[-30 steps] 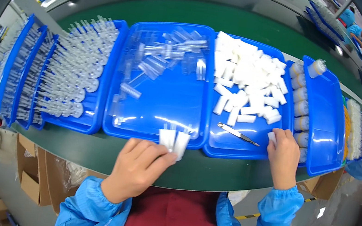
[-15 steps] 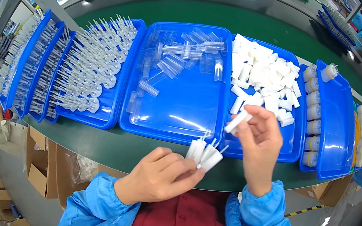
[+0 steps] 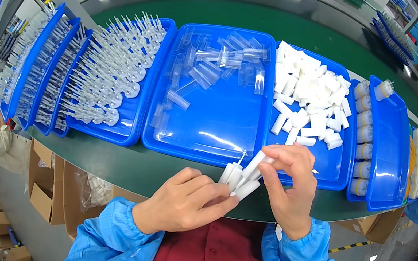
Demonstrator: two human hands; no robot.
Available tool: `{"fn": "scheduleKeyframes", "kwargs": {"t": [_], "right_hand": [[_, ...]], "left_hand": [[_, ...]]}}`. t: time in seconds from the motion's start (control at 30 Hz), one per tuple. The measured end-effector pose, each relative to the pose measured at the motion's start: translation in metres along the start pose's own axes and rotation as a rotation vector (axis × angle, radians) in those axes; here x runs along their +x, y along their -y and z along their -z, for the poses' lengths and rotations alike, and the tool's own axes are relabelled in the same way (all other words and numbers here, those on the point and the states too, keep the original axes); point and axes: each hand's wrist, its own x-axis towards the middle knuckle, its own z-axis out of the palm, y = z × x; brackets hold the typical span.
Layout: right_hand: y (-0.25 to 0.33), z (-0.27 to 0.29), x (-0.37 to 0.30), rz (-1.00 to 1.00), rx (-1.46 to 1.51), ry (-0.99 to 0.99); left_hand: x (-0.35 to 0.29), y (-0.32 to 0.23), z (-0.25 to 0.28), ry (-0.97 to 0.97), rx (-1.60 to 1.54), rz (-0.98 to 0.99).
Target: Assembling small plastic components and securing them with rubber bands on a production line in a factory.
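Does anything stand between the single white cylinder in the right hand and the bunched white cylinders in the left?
Nothing visible does. The single white cylinder in the right hand overlaps the bunched white cylinders in the left hand in this view; whether they touch is unclear.

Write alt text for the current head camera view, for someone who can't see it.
A person's left hand holds a small bunch of white cylinders while the right hand holds another white cylinder at it. Beyond them, blue trays contain, from left, thin-stemmed pale parts, clear plastic pieces and loose white cylinders.
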Motion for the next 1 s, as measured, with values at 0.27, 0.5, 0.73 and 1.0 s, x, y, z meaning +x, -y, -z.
{"fn": "scheduleKeyframes", "kwargs": {"t": [0.27, 0.5, 0.73, 1.0], "right_hand": [[-0.003, -0.001, -0.003, -0.1, 0.055, 0.016], [0.0, 0.007, -0.003, -0.329, 0.383, 0.246], [-0.004, 0.01, -0.002, -0.081, 0.303, 0.326], [-0.003, 0.009, -0.014, -0.581, 0.797, 0.337]], "left_hand": [[-0.001, -0.002, -0.001, 0.01, 0.001, -0.005], [-0.001, 0.003, -0.002, -0.009, -0.018, -0.028], [-0.007, 0.012, -0.01, -0.16, -0.071, -0.025], [-0.006, 0.015, -0.011, -0.25, -0.372, 0.295]]}}
